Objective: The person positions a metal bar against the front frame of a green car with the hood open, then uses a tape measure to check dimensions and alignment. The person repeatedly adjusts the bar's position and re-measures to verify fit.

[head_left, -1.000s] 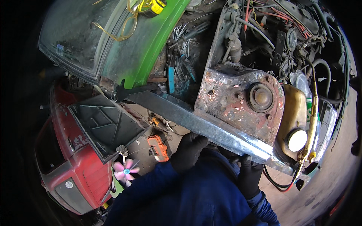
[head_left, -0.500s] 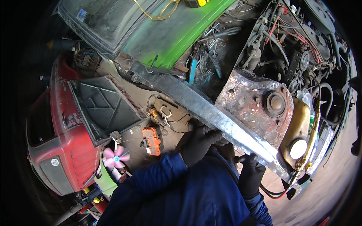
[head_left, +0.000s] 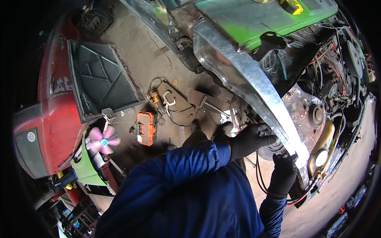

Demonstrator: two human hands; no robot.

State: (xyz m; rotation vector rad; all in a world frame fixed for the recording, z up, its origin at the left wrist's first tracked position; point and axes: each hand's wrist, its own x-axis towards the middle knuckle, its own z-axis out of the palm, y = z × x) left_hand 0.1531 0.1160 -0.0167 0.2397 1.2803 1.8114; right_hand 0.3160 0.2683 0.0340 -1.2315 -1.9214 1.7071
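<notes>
A long bare-metal strip (head_left: 258, 75) with a folded edge runs along the side of the engine bay, from the green bodywork down toward the lower right. My left hand (head_left: 252, 141), in a black glove, is at the strip's near edge with its fingers curled and thumb pointing right. Close by to the right, my right hand (head_left: 282, 174), also gloved, has its fingers bent up against the lower part of the strip. What either hand holds, if anything, is hidden. Beyond the strip, a worn strut tower (head_left: 305, 107) with a round mount shows.
An orange toolbox (head_left: 146, 127), a yellow-and-black power tool (head_left: 155, 100) and a white clamp (head_left: 168, 102) lie on the floor. A dark framed panel (head_left: 105, 79) leans against a red vehicle (head_left: 59, 131). A pink fan (head_left: 104, 141) stands nearby. A brass-coloured tank (head_left: 326, 137) and hoses are at the right.
My view has shifted, showing more floor and the strip's side face. Both hands now appear farther right and closer together along the strip. The left hand has come up to the strip's edge.
</notes>
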